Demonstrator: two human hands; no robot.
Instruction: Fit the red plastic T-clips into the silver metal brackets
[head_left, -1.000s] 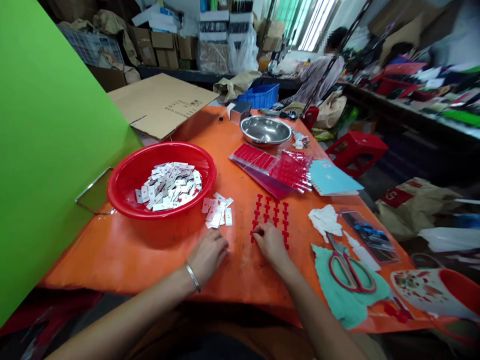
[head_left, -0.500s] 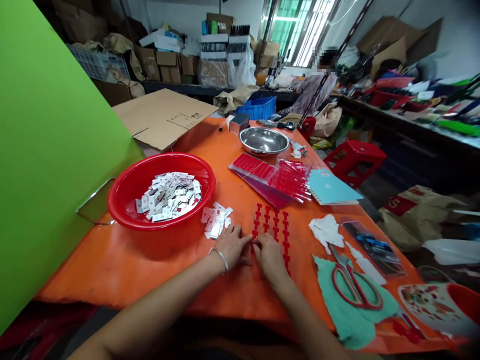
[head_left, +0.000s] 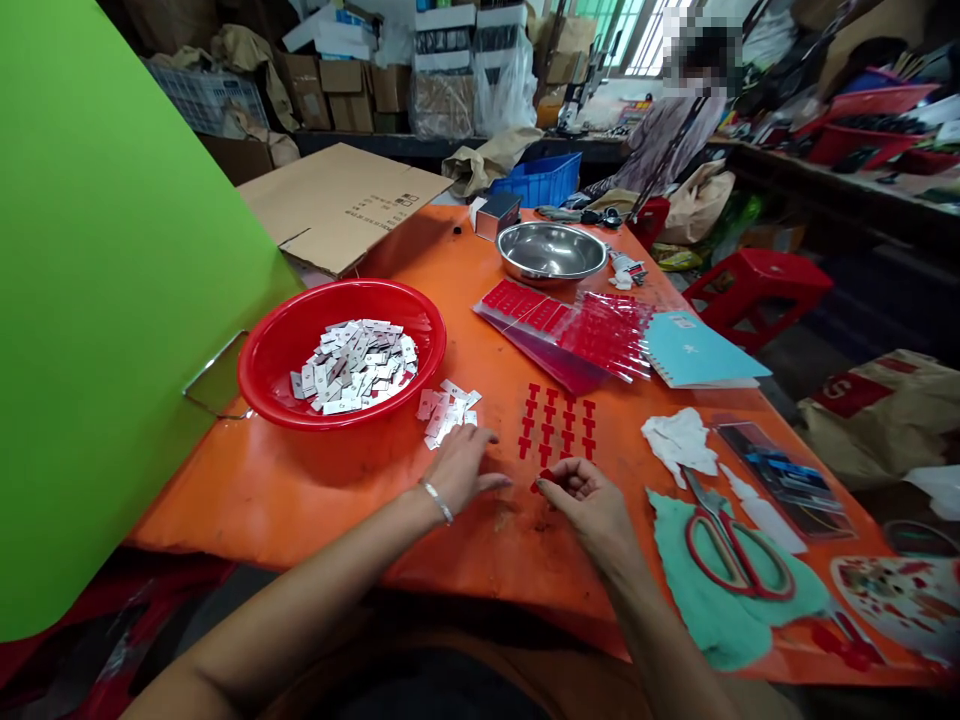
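Note:
My left hand [head_left: 463, 466] is over the orange table, fingers apart and holding nothing, just below a small pile of white tags [head_left: 448, 412]. To its right, my right hand [head_left: 589, 500] pinches a small red piece [head_left: 543, 482] between thumb and forefinger. Rows of red T-shaped pieces [head_left: 568, 420] lie on the table beyond my right hand. A red basin [head_left: 259, 385] holding many white tags stands to the left of the small pile.
A steel bowl [head_left: 551, 252], plastic-wrapped red sheets [head_left: 532, 310] and a blue notebook [head_left: 697, 350] lie farther back. Scissors [head_left: 739, 550] rest on a green cloth [head_left: 720, 640] at right. A green panel [head_left: 112, 300] stands at left. A person [head_left: 671, 140] sits in the background.
My hands have moved apart; my left hand has opened and my right hand has shifted right with a red piece. The camera view has tilted down and shifted.

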